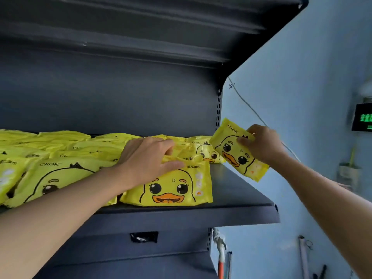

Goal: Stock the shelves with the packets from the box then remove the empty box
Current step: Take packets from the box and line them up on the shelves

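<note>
Honestly all that showed of the person was two bare arms, uncovered the whole way from the frame edge to the wrist, the left forearm (60,214) looming bigger near the lens than the right forearm (322,194), ending in a bare left hand (149,158) and right hand (261,146).

Left hand (145,158) hides front pack (171,191) top; green sign (362,117) cropped, lettering blurred, maybe Chinese.

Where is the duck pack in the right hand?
Head view, right side: the duck pack hangs tilted in the right hand, above the shelf's right end, right of the back-row pack.
</note>
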Action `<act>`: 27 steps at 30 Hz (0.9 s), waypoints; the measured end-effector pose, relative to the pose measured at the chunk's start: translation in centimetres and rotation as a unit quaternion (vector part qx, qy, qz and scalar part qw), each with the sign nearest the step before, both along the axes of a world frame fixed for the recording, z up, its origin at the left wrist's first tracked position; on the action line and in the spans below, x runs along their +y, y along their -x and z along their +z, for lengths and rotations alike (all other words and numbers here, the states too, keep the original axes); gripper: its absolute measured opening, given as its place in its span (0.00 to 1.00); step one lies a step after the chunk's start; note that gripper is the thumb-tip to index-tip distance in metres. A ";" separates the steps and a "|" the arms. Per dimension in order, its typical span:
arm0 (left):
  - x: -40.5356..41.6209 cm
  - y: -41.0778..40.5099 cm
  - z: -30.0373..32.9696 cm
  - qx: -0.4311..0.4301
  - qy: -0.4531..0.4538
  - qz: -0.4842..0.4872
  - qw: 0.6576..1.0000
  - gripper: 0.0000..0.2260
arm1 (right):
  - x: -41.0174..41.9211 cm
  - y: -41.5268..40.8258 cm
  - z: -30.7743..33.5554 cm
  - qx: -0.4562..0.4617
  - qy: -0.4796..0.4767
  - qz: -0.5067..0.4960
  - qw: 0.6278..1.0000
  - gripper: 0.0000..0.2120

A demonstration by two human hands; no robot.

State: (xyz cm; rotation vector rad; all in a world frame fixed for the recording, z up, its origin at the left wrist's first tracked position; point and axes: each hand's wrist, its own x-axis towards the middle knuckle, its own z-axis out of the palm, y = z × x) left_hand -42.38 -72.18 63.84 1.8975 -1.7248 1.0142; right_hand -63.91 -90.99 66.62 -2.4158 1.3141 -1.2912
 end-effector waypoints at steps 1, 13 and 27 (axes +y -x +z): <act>0.0 0.1 -0.1 0.003 0.012 0.010 1.000 0.28 | -1.3 -0.4 0.0 0.012 0.003 0.011 1.000 0.10; -0.2 1.6 1.8 0.038 0.033 0.098 0.994 0.19 | -11.2 -8.3 0.1 0.185 0.021 0.205 0.961 0.12; 0.7 1.6 3.4 0.095 0.018 0.160 0.982 0.08 | -11.0 -9.2 1.3 0.185 0.066 0.151 0.969 0.27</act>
